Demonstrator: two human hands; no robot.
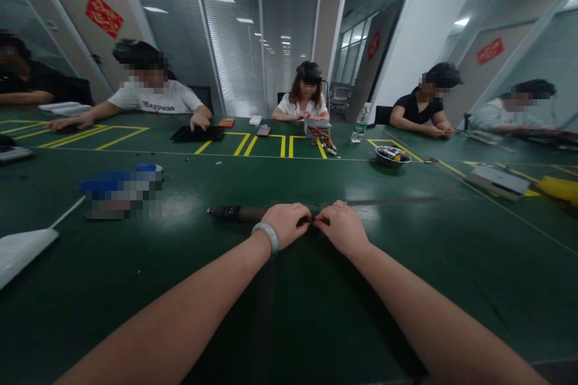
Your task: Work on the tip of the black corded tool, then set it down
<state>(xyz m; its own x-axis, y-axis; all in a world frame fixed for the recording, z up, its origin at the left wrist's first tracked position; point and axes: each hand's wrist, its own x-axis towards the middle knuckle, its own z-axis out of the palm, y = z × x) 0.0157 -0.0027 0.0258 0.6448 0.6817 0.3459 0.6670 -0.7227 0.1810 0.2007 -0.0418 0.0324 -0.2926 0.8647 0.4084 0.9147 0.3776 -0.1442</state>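
Both my arms reach forward over the dark green table (289, 313). My left hand (285, 224), with a pale green bangle on its wrist, is closed on a long dark rod-like object (235, 213) that lies across the table and sticks out to the left. My right hand (342, 227) is closed just to the right of it, its fingertips pinching the same object where the two hands meet. The part between the hands is hidden. A thin dark strip runs on to the right of my right hand.
Several people sit round the far side of the table. On it are a metal bowl (392, 156), a water bottle (360, 123), a box with coloured wires (318, 129), a black tray (197, 133), a blurred blue-and-white item (121, 192) and a white sheet (20, 249).
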